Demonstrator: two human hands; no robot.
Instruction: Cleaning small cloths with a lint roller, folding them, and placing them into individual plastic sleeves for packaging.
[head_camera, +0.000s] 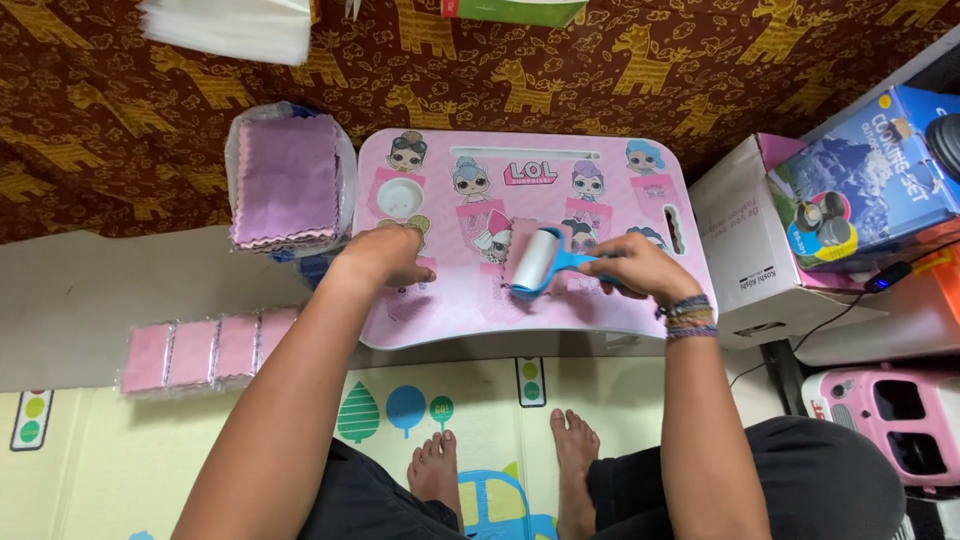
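A small pink lap table (640, 315) printed with cartoon doll figures stands in front of me. My right hand (640, 265) grips the blue handle of a lint roller (538, 262), whose white roll rests on a pink cloth square (498, 290) lying on the table. My left hand (385, 255) presses flat on the table's left part, fingers curled, beside the cloth. A round white cup recess (398, 192) sits in the table's far left corner.
A bag of stacked purple cloths (288, 180) lies left of the table. A row of packed pink cloths (205, 352) rests on the floor. Cardboard boxes (760, 250) and a blue box (865, 180) stand at right. A pink device (895, 415) sits lower right. My bare feet (505, 470) rest below.
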